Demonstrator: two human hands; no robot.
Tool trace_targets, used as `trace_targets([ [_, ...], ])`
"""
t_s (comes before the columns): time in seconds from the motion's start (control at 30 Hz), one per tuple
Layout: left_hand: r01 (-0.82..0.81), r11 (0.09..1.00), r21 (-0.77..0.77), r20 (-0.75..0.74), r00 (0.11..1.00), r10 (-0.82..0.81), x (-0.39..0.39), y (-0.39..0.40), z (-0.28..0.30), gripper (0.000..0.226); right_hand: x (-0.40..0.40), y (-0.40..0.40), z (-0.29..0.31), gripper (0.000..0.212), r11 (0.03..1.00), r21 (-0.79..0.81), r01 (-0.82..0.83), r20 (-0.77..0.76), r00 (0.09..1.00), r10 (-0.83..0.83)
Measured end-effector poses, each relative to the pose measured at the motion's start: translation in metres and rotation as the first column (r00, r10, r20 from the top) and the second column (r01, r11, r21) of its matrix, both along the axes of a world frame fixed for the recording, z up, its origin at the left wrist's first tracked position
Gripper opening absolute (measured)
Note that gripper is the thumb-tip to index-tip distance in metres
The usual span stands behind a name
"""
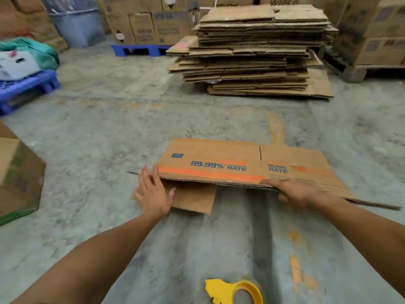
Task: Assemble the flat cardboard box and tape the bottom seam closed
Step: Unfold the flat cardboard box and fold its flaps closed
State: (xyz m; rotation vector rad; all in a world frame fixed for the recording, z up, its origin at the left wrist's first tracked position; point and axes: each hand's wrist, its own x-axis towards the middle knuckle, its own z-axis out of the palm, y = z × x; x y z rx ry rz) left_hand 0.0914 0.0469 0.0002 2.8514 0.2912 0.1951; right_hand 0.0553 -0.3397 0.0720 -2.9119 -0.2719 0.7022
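A flattened brown cardboard box with an orange stripe and blue "99.99% RATE" print is held just above the concrete floor, in the middle of the view. My right hand grips its near edge, thumb on top. My left hand lies with fingers spread against the box's near left corner, over a lower flap that hangs down toward the floor. A yellow tape dispenser with a clear tape roll sits at the bottom edge of the view, close to me and apart from both hands.
A tall stack of flattened cartons stands behind the box. Blue pallets with bundles lie at the left, an assembled carton at the near left, and stacked boxes on a pallet at the far right.
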Motion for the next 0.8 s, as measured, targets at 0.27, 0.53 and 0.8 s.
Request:
trace_targets([
  [0.27, -0.397, 0.292, -0.87, -0.328, 0.908, 0.26, 0.008, -0.004, 0.015, 0.105, 0.014, 0.004, 0.025, 0.06, 0.997, -0.037, -0.067, 0.183, 0.98, 0.072],
  [0.53, -0.159, 0.18, -0.971, -0.102, 0.952, 0.29, 0.036, -0.024, 0.07, 0.102, -0.037, -0.017, 0.01, 0.047, 0.991, 0.132, 0.003, 0.155, 0.988, -0.023],
  [0.8, -0.032, 0.27, -0.962, 0.026, 0.978, 0.207, 0.055, -0.042, 0.118, 0.1, -0.057, -0.039, 0.006, 0.041, 0.954, 0.124, 0.272, 0.278, 0.914, -0.297],
])
